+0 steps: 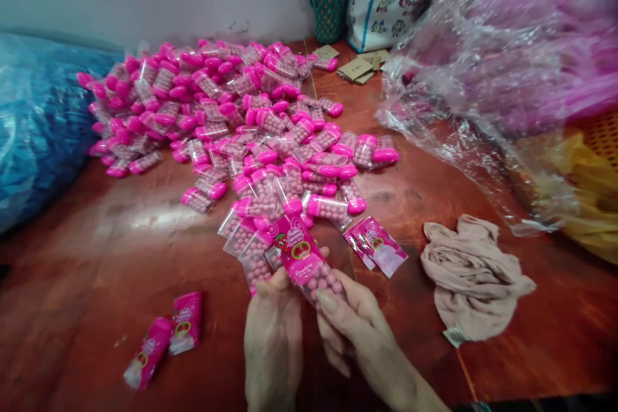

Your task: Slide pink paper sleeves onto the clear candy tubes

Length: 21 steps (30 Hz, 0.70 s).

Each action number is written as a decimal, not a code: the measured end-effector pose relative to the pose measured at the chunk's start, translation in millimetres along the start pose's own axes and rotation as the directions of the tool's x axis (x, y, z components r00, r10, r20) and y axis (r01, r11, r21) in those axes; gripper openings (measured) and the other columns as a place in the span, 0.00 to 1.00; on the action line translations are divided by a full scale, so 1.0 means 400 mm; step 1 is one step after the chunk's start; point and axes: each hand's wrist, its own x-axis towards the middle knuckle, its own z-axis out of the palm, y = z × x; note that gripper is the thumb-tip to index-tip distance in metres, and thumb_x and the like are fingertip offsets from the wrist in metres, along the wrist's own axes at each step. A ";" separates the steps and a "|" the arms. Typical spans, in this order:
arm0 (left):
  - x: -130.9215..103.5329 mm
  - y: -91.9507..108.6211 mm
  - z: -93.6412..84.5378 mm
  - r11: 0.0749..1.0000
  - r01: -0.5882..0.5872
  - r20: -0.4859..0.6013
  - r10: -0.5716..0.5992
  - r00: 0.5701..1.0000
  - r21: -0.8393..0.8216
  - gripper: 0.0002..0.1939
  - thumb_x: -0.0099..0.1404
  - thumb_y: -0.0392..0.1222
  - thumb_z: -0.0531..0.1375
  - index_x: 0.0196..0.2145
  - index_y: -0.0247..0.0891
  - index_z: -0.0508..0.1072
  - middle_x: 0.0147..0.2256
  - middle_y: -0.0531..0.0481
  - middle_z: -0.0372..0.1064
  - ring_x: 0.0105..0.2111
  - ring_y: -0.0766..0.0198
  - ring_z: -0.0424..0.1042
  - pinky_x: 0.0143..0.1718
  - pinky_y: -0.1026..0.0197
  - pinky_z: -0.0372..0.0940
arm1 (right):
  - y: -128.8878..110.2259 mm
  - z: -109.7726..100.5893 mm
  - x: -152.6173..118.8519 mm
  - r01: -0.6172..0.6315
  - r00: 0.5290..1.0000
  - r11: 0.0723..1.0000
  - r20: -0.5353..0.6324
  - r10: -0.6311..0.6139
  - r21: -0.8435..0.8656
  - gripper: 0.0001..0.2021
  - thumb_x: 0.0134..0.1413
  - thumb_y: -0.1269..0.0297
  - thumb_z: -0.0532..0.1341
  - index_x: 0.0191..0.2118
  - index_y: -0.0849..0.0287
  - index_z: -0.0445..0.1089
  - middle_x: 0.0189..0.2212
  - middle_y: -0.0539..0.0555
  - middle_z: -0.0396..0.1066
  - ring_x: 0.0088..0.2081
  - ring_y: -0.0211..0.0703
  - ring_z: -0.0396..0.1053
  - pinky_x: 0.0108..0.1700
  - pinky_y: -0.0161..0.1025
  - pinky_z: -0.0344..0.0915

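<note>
My right hand (360,325) is closed around the lower end of a clear candy container (324,282) filled with round pink candies. A pink printed sleeve (300,251) with a strawberry picture covers its upper part. My left hand (275,335) pinches the container's left side, thumb near the sleeve's edge; some of its fingers are hidden behind. Just beyond, several unsleeved candy containers (246,235) lie side by side. To the right rests a small stack of flat pink sleeves (381,248). Two sleeved packs (186,322) lie at the front left.
A large heap of pink-capped candy containers (212,96) covers the back of the reddish table (203,251). A blue plastic bag (38,129) stands left. At right are a crumpled beige cloth (476,277), clear plastic (449,77) and a pink bag (579,32). Cardboard pieces (357,69) lie behind.
</note>
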 end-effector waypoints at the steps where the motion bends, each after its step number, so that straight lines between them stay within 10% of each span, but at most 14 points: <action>1: 0.007 0.007 -0.004 1.000 -0.001 0.010 0.001 1.000 0.021 0.14 0.57 0.46 0.61 0.35 0.34 0.78 0.36 0.40 0.76 0.40 0.50 0.73 0.40 0.53 0.69 | 0.002 0.000 0.002 -0.001 1.000 1.000 -0.003 0.001 -0.005 0.12 0.58 0.55 0.54 0.32 0.58 0.56 0.14 0.39 0.52 0.11 0.25 0.43 0.12 0.24 0.46; 14: -0.006 -0.026 -0.007 0.997 0.040 -0.014 -0.039 0.999 0.072 0.09 0.58 0.39 0.61 0.37 0.38 0.78 0.36 0.46 0.76 0.41 0.57 0.72 0.46 0.56 0.64 | 0.031 -0.003 -0.009 -0.006 0.981 0.973 -0.188 -0.039 -0.233 0.17 0.52 0.49 0.58 0.38 0.58 0.63 0.16 0.42 0.52 0.15 0.30 0.47 0.15 0.29 0.46; 21: 0.046 0.022 -0.042 0.975 -0.219 -0.018 0.219 0.976 -0.021 0.17 0.55 0.43 0.63 0.44 0.40 0.74 0.45 0.45 0.72 0.46 0.59 0.69 0.45 0.63 0.64 | 0.014 -0.021 0.008 -0.045 0.996 0.999 0.072 0.047 -0.022 0.11 0.59 0.57 0.55 0.33 0.59 0.59 0.15 0.40 0.49 0.13 0.26 0.40 0.12 0.25 0.46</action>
